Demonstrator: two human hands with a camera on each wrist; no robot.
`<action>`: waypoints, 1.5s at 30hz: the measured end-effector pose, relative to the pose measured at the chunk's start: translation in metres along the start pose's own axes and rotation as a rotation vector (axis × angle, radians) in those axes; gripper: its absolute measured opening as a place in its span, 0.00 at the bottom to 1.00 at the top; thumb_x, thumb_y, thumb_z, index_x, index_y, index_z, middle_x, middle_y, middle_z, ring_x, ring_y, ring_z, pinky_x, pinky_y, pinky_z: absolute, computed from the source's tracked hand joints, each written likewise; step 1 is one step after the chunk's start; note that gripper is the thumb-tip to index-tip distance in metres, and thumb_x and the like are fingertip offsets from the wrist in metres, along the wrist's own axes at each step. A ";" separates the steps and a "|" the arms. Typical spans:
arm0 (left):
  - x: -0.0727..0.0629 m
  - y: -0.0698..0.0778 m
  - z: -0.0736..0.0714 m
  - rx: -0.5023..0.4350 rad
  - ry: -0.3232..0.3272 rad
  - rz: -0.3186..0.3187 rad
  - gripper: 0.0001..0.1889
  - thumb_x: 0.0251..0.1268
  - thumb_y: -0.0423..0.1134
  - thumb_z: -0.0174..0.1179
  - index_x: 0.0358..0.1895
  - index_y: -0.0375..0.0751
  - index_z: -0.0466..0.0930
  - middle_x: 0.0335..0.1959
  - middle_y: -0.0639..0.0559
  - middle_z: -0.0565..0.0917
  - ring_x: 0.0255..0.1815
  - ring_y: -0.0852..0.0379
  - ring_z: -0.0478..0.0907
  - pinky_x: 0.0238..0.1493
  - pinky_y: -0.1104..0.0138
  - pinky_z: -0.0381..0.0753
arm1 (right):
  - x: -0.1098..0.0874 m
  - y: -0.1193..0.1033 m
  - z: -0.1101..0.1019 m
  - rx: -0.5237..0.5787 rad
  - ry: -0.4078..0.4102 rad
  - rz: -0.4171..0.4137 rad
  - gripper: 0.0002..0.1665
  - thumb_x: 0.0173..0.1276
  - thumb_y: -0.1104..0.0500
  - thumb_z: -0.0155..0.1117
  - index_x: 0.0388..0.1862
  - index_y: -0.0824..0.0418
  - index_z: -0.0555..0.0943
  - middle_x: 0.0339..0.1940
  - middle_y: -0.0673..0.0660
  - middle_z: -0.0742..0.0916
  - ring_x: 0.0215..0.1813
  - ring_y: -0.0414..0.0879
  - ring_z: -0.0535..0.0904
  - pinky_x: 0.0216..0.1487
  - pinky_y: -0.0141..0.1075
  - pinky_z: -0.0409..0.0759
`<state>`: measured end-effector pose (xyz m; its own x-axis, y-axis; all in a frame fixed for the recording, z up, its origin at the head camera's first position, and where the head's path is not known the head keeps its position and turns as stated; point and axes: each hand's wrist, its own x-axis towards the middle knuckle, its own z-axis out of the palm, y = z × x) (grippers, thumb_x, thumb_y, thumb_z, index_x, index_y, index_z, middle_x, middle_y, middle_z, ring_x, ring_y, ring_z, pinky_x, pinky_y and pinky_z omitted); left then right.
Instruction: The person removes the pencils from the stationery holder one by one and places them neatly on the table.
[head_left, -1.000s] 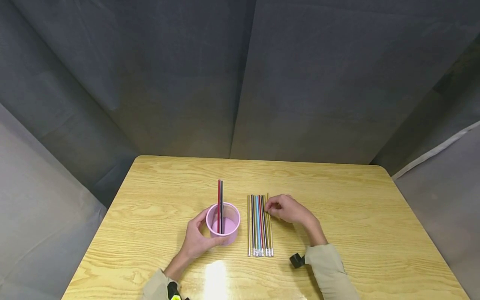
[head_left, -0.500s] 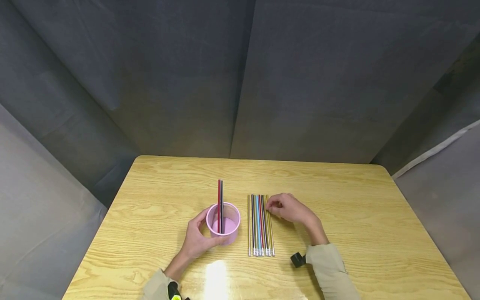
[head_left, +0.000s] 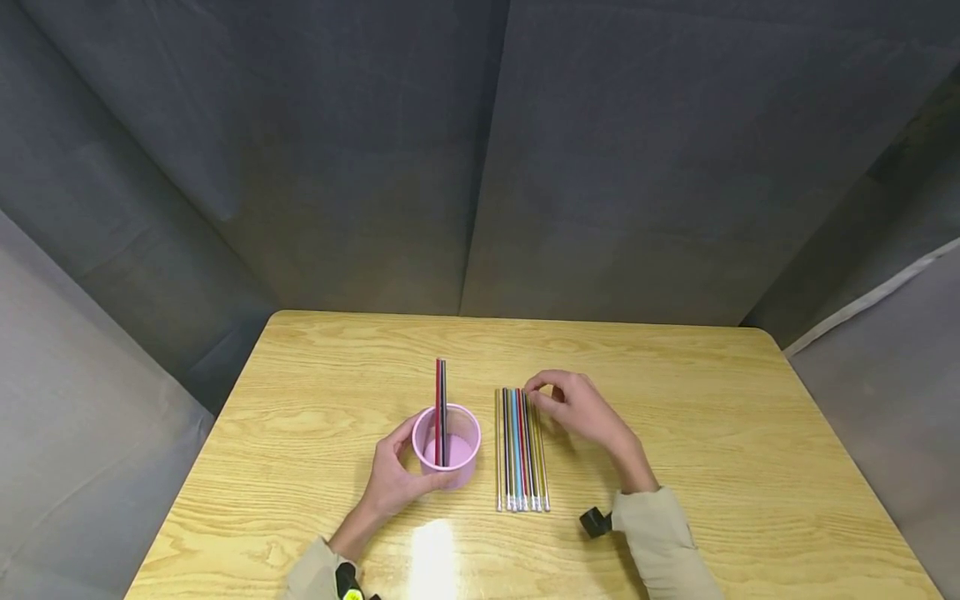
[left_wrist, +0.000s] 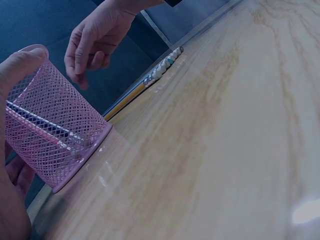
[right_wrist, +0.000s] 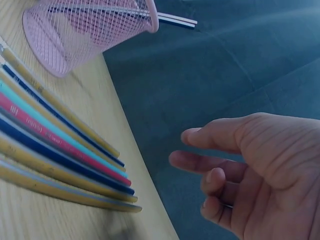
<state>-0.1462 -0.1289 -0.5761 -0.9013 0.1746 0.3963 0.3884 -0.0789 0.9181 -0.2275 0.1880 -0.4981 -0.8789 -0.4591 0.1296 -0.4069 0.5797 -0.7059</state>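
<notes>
A pink mesh pencil cup (head_left: 468,475) stands on the table, and my left hand (head_left: 393,483) grips it around the side, thumb near the rim. Leaning inside the cup are a red pencil (head_left: 438,392) and dark pencils beside it; their eraser ends show through the mesh in the left wrist view. Right of the cup lies a row of pencils (head_left: 519,450) in gold, black, blue and red, erasers toward me. Over the row's far right end hovers my right hand (head_left: 579,407). In the right wrist view its thumb (right_wrist: 215,137) and fingers are loosely bent, apart, holding nothing.
The wooden table (head_left: 697,417) has rounded far corners. Grey curtains (head_left: 360,167) hang behind it and along both sides. A black wrist device (head_left: 596,522) sticks out from the right sleeve.
My right hand has lifted away from the rightmost gold pencils and moved toward their far ends. Those pencils now lie straighter with the row. The left hand and cup have stayed put.
</notes>
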 end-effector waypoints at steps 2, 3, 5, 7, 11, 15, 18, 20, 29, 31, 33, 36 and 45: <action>0.000 0.000 0.000 0.005 0.000 -0.002 0.46 0.40 0.24 0.82 0.71 0.34 0.75 0.64 0.34 0.82 0.66 0.51 0.79 0.72 0.62 0.76 | 0.000 -0.004 0.000 0.008 0.025 -0.015 0.08 0.76 0.60 0.66 0.50 0.56 0.88 0.22 0.51 0.78 0.21 0.39 0.67 0.22 0.30 0.68; 0.000 -0.001 0.000 0.007 0.000 -0.002 0.46 0.40 0.24 0.82 0.71 0.34 0.75 0.64 0.34 0.82 0.66 0.51 0.79 0.72 0.62 0.76 | 0.000 -0.006 0.000 0.012 0.037 -0.023 0.08 0.76 0.60 0.67 0.50 0.56 0.88 0.22 0.50 0.77 0.22 0.39 0.67 0.23 0.30 0.68; 0.000 -0.001 -0.001 0.010 -0.002 0.000 0.46 0.40 0.24 0.82 0.71 0.33 0.74 0.64 0.34 0.82 0.66 0.51 0.79 0.72 0.62 0.75 | 0.000 -0.009 0.000 0.020 0.056 -0.037 0.08 0.76 0.61 0.67 0.50 0.57 0.88 0.23 0.49 0.77 0.22 0.39 0.67 0.23 0.30 0.68; 0.000 -0.001 -0.001 0.010 -0.003 0.001 0.46 0.40 0.24 0.82 0.71 0.33 0.74 0.64 0.33 0.82 0.66 0.50 0.79 0.72 0.62 0.76 | 0.000 -0.012 0.000 0.028 0.071 -0.047 0.09 0.75 0.62 0.67 0.51 0.58 0.88 0.26 0.48 0.78 0.23 0.39 0.67 0.24 0.30 0.68; -0.001 -0.002 -0.002 0.002 -0.001 -0.004 0.47 0.39 0.24 0.83 0.71 0.34 0.74 0.64 0.32 0.81 0.65 0.48 0.80 0.71 0.61 0.77 | 0.000 -0.016 0.000 0.035 0.091 -0.070 0.10 0.74 0.63 0.68 0.51 0.61 0.88 0.32 0.50 0.83 0.23 0.41 0.69 0.24 0.29 0.69; -0.002 -0.002 -0.002 0.002 0.001 -0.012 0.47 0.39 0.24 0.83 0.71 0.35 0.75 0.64 0.32 0.81 0.65 0.46 0.80 0.71 0.60 0.77 | 0.001 -0.019 0.002 0.030 0.096 -0.093 0.10 0.74 0.63 0.68 0.51 0.61 0.88 0.38 0.51 0.87 0.23 0.42 0.70 0.24 0.29 0.70; -0.002 -0.002 -0.002 0.003 0.000 -0.012 0.47 0.39 0.25 0.83 0.71 0.35 0.75 0.64 0.31 0.81 0.65 0.45 0.80 0.71 0.59 0.77 | 0.001 -0.020 0.004 0.033 0.096 -0.106 0.09 0.75 0.61 0.68 0.51 0.60 0.88 0.38 0.50 0.87 0.23 0.40 0.69 0.25 0.29 0.70; -0.002 -0.002 -0.002 0.003 -0.001 -0.011 0.47 0.39 0.25 0.83 0.71 0.35 0.75 0.64 0.31 0.81 0.65 0.45 0.80 0.71 0.60 0.77 | 0.002 -0.021 0.006 0.039 0.094 -0.112 0.09 0.75 0.60 0.67 0.51 0.59 0.88 0.37 0.49 0.87 0.24 0.40 0.69 0.25 0.29 0.70; -0.002 -0.001 -0.002 0.025 0.001 -0.014 0.47 0.39 0.26 0.84 0.71 0.36 0.75 0.64 0.33 0.82 0.64 0.47 0.80 0.71 0.60 0.77 | 0.003 -0.030 0.014 0.074 0.098 -0.169 0.09 0.76 0.58 0.67 0.52 0.56 0.88 0.41 0.49 0.88 0.25 0.39 0.70 0.26 0.30 0.71; -0.002 -0.001 -0.002 0.031 0.001 -0.012 0.47 0.39 0.26 0.84 0.71 0.36 0.75 0.64 0.34 0.82 0.64 0.48 0.80 0.71 0.61 0.77 | 0.002 -0.033 0.016 0.082 0.101 -0.183 0.09 0.77 0.59 0.66 0.52 0.55 0.88 0.42 0.49 0.87 0.26 0.39 0.70 0.26 0.30 0.72; -0.002 -0.001 -0.002 0.034 0.001 -0.010 0.47 0.39 0.27 0.84 0.71 0.37 0.75 0.64 0.35 0.82 0.64 0.47 0.80 0.71 0.61 0.77 | 0.002 -0.036 0.019 0.085 0.104 -0.199 0.09 0.77 0.58 0.66 0.52 0.54 0.88 0.42 0.48 0.87 0.27 0.38 0.70 0.27 0.30 0.72; -0.002 -0.001 -0.002 0.036 -0.002 -0.013 0.47 0.39 0.27 0.84 0.71 0.37 0.75 0.64 0.35 0.82 0.64 0.47 0.80 0.71 0.61 0.77 | 0.003 -0.040 0.023 0.099 0.101 -0.223 0.09 0.77 0.59 0.66 0.52 0.53 0.88 0.43 0.47 0.88 0.28 0.37 0.70 0.27 0.29 0.73; -0.001 0.002 -0.004 0.048 -0.016 -0.013 0.47 0.39 0.27 0.84 0.71 0.36 0.75 0.64 0.35 0.83 0.64 0.47 0.80 0.71 0.59 0.77 | 0.002 -0.051 0.030 0.112 0.083 -0.242 0.10 0.77 0.58 0.66 0.53 0.52 0.87 0.49 0.48 0.89 0.29 0.42 0.73 0.29 0.31 0.75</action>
<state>-0.1452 -0.1336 -0.5747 -0.9036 0.1908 0.3836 0.3853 -0.0295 0.9223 -0.2013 0.1374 -0.4824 -0.7786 -0.5159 0.3572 -0.5815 0.3795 -0.7196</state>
